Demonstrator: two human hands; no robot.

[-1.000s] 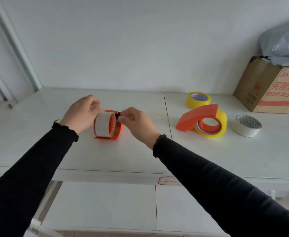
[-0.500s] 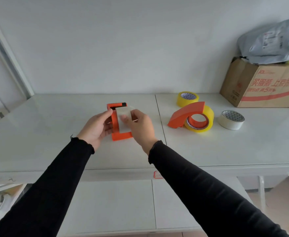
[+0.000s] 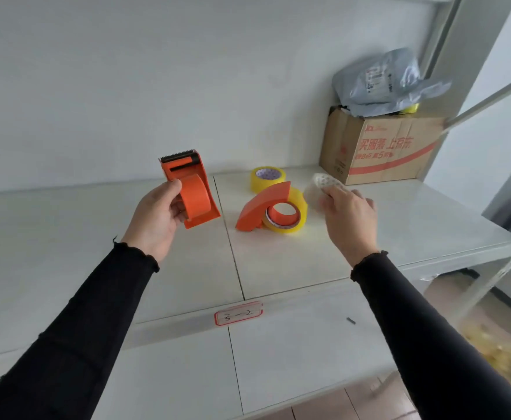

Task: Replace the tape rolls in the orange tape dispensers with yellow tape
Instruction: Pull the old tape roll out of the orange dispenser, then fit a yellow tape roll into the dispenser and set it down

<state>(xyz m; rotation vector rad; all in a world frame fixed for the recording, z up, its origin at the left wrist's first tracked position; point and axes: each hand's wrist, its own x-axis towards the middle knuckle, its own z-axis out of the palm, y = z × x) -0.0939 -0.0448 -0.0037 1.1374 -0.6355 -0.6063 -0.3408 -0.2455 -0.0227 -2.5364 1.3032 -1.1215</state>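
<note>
Left hand [image 3: 160,219] grips the emptied orange dispenser [image 3: 190,189] above the shelf's left side; right hand [image 3: 346,213] pinches the pale roll [image 3: 323,184] (blurred), far right. The spare yellow roll [image 3: 267,178] waits just behind the loaded second dispenser [image 3: 266,207]. Risk: reaching over could knock that one, or the pale roll slips.

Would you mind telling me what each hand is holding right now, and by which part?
The left hand grips the emptied orange dispenser by its side. The right hand holds a blurred white tape roll; where exactly is unclear.
</note>
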